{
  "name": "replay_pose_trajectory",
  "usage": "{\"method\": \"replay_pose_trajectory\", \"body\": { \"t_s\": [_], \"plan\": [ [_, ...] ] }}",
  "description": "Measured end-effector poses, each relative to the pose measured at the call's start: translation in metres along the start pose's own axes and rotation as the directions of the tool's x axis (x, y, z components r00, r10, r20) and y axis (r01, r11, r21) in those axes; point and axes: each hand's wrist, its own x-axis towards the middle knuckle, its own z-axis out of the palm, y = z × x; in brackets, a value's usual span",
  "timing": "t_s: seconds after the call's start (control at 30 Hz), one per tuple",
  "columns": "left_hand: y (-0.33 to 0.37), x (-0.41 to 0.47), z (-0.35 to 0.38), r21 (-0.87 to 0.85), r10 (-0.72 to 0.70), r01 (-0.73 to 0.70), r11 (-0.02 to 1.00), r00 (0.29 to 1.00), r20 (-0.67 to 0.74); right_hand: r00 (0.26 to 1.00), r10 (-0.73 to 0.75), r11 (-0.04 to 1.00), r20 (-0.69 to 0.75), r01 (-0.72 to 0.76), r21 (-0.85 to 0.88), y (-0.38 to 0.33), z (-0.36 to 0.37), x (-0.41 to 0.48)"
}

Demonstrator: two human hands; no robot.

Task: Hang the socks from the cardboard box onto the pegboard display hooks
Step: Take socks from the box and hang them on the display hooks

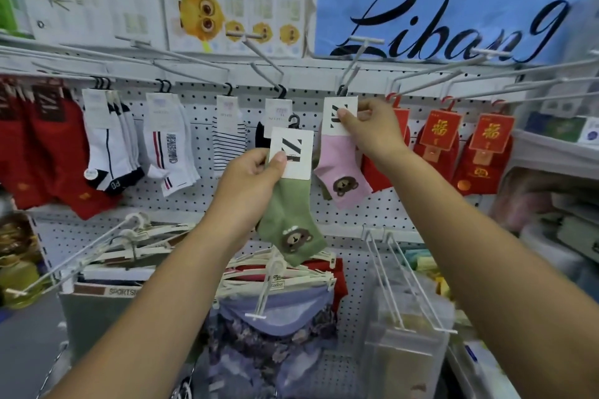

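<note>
My left hand (249, 176) grips a green sock pair (291, 220) with a bear face by its white card, held free in front of the white pegboard (340, 214); its black hanger hook points up and touches no peg. My right hand (369, 125) pinches the white card of a pink bear sock pair (340, 168), whose black hanger sits on a metal display hook (351, 71) at the top rail. The cardboard box is not in view.
Red, white and striped socks (113, 142) hang on hooks to the left, red boxed socks (463, 152) to the right. Long pegs jut toward me along the top rail. Below hang underwear on white hangers (278, 275) and bagged goods (405, 317).
</note>
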Motion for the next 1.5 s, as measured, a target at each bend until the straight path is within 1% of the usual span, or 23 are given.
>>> {"method": "replay_pose_trajectory", "body": {
  "t_s": [0.1,0.27,0.33,0.4,0.47,0.53,0.63,0.7,0.73,0.8,0.87,0.97,1.07,1.17,1.3,1.5],
  "plan": [
    [-0.001,0.005,0.006,0.017,-0.013,0.013,1.000,1.000,-0.020,1.000,-0.010,1.000,-0.005,0.010,-0.012,0.004,-0.004,-0.001],
    [-0.001,0.012,0.018,0.069,-0.003,0.006,0.998,0.999,-0.049,0.991,-0.052,0.998,-0.121,0.054,0.015,0.007,-0.015,-0.020],
    [0.001,0.013,0.024,0.071,0.005,-0.002,0.997,0.999,-0.040,0.985,-0.079,0.995,-0.152,0.086,0.043,0.003,-0.020,-0.034],
    [0.001,0.016,0.032,0.063,0.007,-0.005,0.998,1.000,-0.022,0.991,-0.082,0.989,-0.102,0.094,0.114,-0.004,-0.025,-0.049],
    [0.002,0.017,0.040,0.048,0.017,-0.017,0.999,1.000,0.004,0.996,-0.080,0.978,0.032,0.072,0.198,-0.010,-0.028,-0.063],
    [0.002,0.019,0.049,0.044,0.036,-0.038,0.998,0.998,0.047,0.987,-0.104,0.975,0.125,0.077,0.208,-0.014,-0.029,-0.072],
    [0.003,0.020,0.058,0.034,0.051,-0.054,0.998,0.994,0.101,0.984,-0.117,0.978,0.131,0.091,0.187,-0.012,-0.031,-0.075],
    [0.003,0.026,0.057,0.054,0.061,-0.065,0.996,0.996,0.065,0.990,-0.089,0.977,0.110,0.065,0.205,-0.007,-0.033,-0.070],
    [0.002,0.031,0.055,0.078,0.074,-0.074,0.994,0.997,0.014,0.993,-0.074,0.977,0.089,0.054,0.204,-0.005,-0.035,-0.066],
    [0.004,0.042,0.046,0.149,0.103,-0.084,0.985,0.988,-0.119,0.998,-0.050,0.982,0.044,0.041,0.183,0.001,-0.038,-0.054],
    [0.008,0.054,0.036,0.213,0.157,-0.109,0.971,0.962,-0.223,0.998,-0.061,0.990,0.013,0.059,0.126,0.006,-0.038,-0.038],
    [0.015,0.075,0.021,0.257,0.255,-0.184,0.949,0.925,-0.282,0.989,-0.149,0.989,-0.017,0.149,0.010,0.005,-0.035,-0.020],
    [0.020,0.091,0.012,0.268,0.315,-0.244,0.932,0.912,-0.265,0.971,-0.240,0.971,-0.002,0.240,0.001,-0.001,-0.027,-0.007],
    [0.023,0.100,0.009,0.281,0.332,-0.272,0.921,0.922,-0.197,0.959,-0.282,0.959,0.024,0.283,-0.030,-0.005,-0.018,0.000],
    [0.019,0.102,0.003,0.313,0.349,-0.289,0.905,0.924,-0.154,0.956,-0.293,0.945,0.023,0.294,-0.145,0.002,-0.010,0.004],
    [0.022,0.100,-0.004,0.332,0.343,-0.290,0.898,0.932,-0.114,0.968,-0.251,0.952,0.017,0.250,-0.174,0.004,-0.008,0.010]
  ]
}}
